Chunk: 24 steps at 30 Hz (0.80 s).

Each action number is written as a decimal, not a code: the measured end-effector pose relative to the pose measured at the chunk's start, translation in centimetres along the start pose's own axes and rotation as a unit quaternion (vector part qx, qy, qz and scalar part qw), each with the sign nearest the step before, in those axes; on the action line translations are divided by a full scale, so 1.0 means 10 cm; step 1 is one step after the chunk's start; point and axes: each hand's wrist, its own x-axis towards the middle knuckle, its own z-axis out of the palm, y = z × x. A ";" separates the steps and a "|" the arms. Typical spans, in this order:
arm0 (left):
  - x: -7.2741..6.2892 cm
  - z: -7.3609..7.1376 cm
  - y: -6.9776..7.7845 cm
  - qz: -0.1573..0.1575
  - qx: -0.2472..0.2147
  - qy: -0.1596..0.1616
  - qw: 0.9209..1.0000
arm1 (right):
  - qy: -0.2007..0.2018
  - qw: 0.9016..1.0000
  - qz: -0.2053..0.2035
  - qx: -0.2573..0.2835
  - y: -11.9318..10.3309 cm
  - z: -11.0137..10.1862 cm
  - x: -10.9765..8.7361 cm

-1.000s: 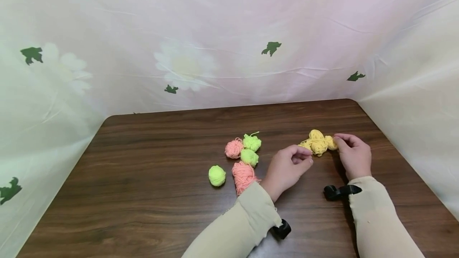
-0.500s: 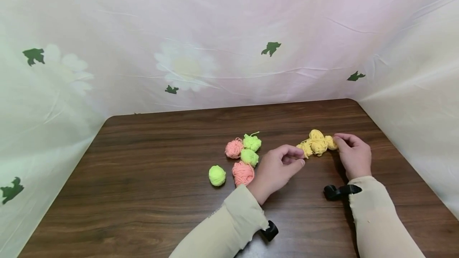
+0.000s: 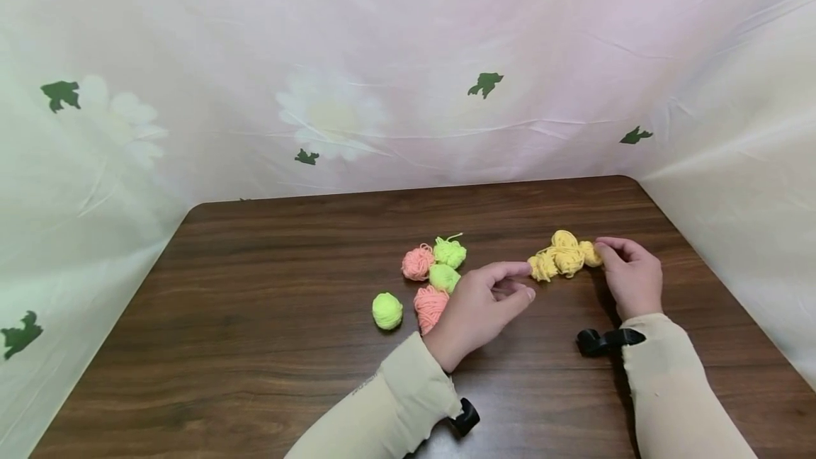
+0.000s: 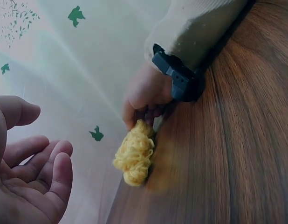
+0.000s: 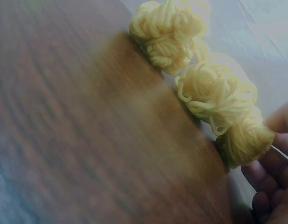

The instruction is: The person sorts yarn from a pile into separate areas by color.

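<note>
Several yellow yarn balls sit bunched at the right of the table in the head view. My right hand (image 3: 631, 278) pinches the rightmost yellow yarn ball (image 3: 590, 253) between thumb and fingers; the right wrist view shows that ball (image 5: 246, 137) at the fingertips. My left hand (image 3: 474, 314) holds nothing, its fingers loosely bent and apart. Its index fingertip comes right up to the leftmost yellow yarn ball (image 3: 543, 265). From the left wrist, the yellow cluster (image 4: 134, 156) shows beyond the open left fingers (image 4: 62, 179).
Left of my left hand lie two pink yarn balls (image 3: 418, 262) and two lime green ones (image 3: 450, 251), grouped closely. Another lime green ball (image 3: 387, 311) lies apart to their left. The dark wooden table (image 3: 255, 303) meets patterned cloth (image 3: 408, 91) at its back and sides.
My left hand has drawn back leftward from the yellow yarn, uncovering the leftmost yellow ball and covering more of the pink and green ones. The right hand stays in place.
</note>
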 end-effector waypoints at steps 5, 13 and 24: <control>-0.04 -0.05 0.00 -0.003 0.007 0.001 1.000 | 0.001 1.000 -0.002 0.002 0.00 0.00 0.01; -0.15 -0.14 -0.01 -0.011 0.007 0.007 1.000 | -0.002 1.000 -0.005 0.001 0.02 -0.02 0.01; -0.26 -0.22 -0.07 0.012 -0.006 0.005 1.000 | -0.005 1.000 -0.008 0.006 0.03 -0.02 0.02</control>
